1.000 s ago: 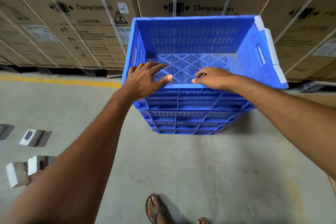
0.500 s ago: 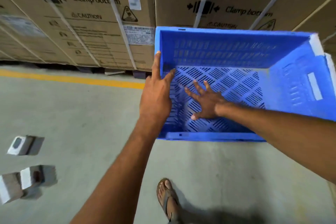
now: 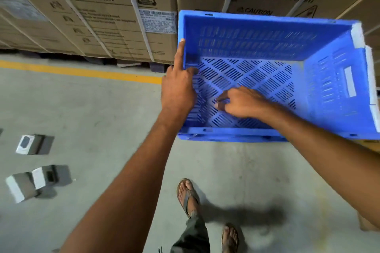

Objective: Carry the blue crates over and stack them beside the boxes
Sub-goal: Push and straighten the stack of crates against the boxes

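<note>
Two hands of mine are on the blue crate [image 3: 257, 47] in the head view, which looks down into its open top. My left hand [image 3: 177, 92] is clamped on the crate's left wall, with the index finger [image 3: 180, 55] lying straight up the outside towards the far corner and the thumb [image 3: 192, 71] hooked over on the inside. My right hand [image 3: 242, 103] reaches over the near rim and sits low in the crate, its fingers [image 3: 221, 104] curled against the slotted bottom; I cannot tell whether they grip anything there.

The crate stands just in front of the tall washing-machine cartons [image 3: 92, 16], its far wall close to them. The cartons are bound with pale straps [image 3: 135, 6] and printed "Clamp bottom" and "CAUTION". White patches [image 3: 356, 35] show on the crate's right rim.

Below lies a grey concrete floor [image 3: 92, 109] with a yellow line [image 3: 82, 72] running along the foot of the cartons. Three small grey-and-white boxes [image 3: 30, 144] lie on the floor well to the left. My feet, in sandals [image 3: 188, 197], stand near the crate's front edge.
</note>
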Demonstrator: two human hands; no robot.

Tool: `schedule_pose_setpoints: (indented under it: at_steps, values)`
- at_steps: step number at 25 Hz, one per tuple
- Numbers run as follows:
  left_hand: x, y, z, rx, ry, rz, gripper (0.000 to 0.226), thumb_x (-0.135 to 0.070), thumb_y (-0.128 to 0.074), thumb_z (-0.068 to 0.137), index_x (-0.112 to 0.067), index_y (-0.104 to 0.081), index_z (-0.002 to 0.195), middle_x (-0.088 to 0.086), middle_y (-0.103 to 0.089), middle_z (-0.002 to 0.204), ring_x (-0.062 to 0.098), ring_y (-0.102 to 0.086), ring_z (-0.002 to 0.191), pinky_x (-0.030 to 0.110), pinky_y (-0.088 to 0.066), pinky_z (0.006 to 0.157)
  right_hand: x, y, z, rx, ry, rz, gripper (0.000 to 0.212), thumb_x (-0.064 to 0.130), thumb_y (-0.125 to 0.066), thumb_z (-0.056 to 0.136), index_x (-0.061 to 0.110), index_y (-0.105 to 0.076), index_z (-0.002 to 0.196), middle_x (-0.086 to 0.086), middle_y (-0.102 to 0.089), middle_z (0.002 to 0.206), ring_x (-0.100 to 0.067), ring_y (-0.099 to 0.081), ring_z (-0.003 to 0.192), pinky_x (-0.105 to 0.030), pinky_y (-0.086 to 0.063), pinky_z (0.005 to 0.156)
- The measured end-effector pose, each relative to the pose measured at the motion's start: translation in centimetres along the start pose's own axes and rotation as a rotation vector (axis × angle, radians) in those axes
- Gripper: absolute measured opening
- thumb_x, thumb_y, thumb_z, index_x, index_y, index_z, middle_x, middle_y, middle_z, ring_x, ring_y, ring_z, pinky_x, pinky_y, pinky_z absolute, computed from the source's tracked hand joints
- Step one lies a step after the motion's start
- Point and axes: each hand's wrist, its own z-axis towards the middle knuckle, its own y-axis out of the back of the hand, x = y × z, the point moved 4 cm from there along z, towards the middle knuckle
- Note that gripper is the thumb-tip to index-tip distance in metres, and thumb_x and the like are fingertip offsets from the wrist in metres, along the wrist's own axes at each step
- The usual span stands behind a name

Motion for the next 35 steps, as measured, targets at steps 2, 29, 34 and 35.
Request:
schedule_pose_setpoints:
  at_steps: [2,29,34,35]
  values:
    - [-0.7,0.6,-1.3,-0.071,-0.013,0.051,0.025,-0.022,-0.065,0.082,-0.032,-0.072,0.104,-0.007,-0.024,0.165,0.032,-0.039,0.139,0.054,-0.037,0.106,-1.8,0.1,-6.4,-0.191,-0.059,-0.012,0.027,0.039,-0.047,0.095,0.024,-0.068,0.105,-0.015,-0.071,0.109,-0.037,-0.065,0.103,-0.040,-0.051,0.085]
    - [-8.0,-4.4,-13.1,-0.013,0.031,0.091,0.042,-0.048,-0.026,0.107,-0.034,-0.065,0.114,-0.014,-0.048,0.144,0.028,-0.037,0.134,0.047,-0.021,0.110,-10.6,-4.9,-16.7,-0.681,-0.101,-0.122,0.046,0.053,-0.028,0.104,0.019,-0.057,0.094,-0.011,-0.063,0.094,-0.034,-0.054,0.090,-0.047,-0.039,0.085]
    - [-7.4,-3.5,-12.3,0.280,0.034,0.059,0.044,-0.049,-0.042,0.103,-0.038,-0.046,0.145,-0.009,-0.021,0.165,0.023,-0.017,0.152,0.044,-0.010,0.121,-11.0,-2.6,-18.1,-0.305,-0.144,-0.101,0.060,0.061,-0.018,0.101,0.022,-0.050,0.133,-0.014,-0.052,0.138,-0.033,-0.042,0.126,-0.048,-0.029,0.102]
    - [-7.5,-2.2,-13.5,0.253,-0.010,0.076,0.049,-0.043,-0.047,0.102,-0.035,-0.041,0.150,-0.003,-0.017,0.167,0.025,-0.016,0.153,0.045,-0.012,0.122,-10.6,-1.3,-19.4,-0.287,-0.154,-0.079,0.062,0.062,-0.020,0.101,0.023,-0.048,0.139,-0.013,-0.050,0.142,-0.033,-0.040,0.130,-0.047,-0.028,0.104]
